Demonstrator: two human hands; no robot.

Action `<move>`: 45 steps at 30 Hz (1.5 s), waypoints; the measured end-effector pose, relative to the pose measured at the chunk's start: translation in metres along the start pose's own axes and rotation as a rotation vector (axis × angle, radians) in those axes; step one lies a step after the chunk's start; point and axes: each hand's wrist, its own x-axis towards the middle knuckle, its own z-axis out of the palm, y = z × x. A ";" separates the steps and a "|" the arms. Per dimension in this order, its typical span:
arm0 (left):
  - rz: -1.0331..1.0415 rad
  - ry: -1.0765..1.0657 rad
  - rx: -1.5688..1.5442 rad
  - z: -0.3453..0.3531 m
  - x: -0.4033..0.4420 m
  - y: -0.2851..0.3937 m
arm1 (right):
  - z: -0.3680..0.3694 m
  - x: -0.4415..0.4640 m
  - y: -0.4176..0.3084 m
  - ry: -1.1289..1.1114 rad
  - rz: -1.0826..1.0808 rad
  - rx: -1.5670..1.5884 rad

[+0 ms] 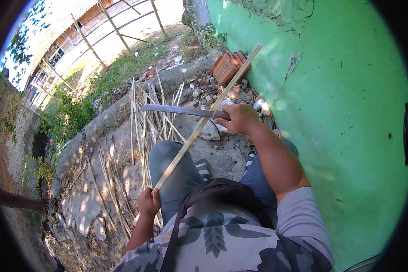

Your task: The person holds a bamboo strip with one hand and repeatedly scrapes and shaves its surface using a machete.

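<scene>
My left hand point(148, 202) is closed around the lower end of a long pale bamboo strip point(182, 152), beside my left knee. The strip slants up and away to the right, past my right hand. My right hand point(239, 119) grips the dark handle of a machete point(177, 109). Its long blade points left and crosses the strip close to the handle. Whether the edge bites into the strip I cannot tell. Beyond my left knee lies a pile of split bamboo strips point(143, 118), with more strips point(111, 181) scattered to the left.
A green wall point(344, 127) rises close on my right. Red bricks point(226, 68) and broken rubble point(208, 130) lie at its foot. A low concrete ledge point(106, 118) runs along the left, with green plants point(65, 120) behind it. Bamboo poles point(88, 41) stand farther off.
</scene>
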 end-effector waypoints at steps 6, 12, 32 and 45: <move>0.029 0.027 -0.009 0.002 0.000 -0.002 | -0.003 0.002 -0.001 -0.049 0.043 0.039; 0.040 0.023 -0.055 0.001 0.001 -0.003 | 0.002 0.002 0.001 0.010 0.023 0.048; 0.047 0.024 -0.085 0.002 0.001 -0.002 | 0.000 0.000 0.000 0.050 0.007 0.056; 0.015 0.029 -0.053 0.009 0.002 -0.008 | -0.015 0.000 -0.001 0.010 -0.054 0.025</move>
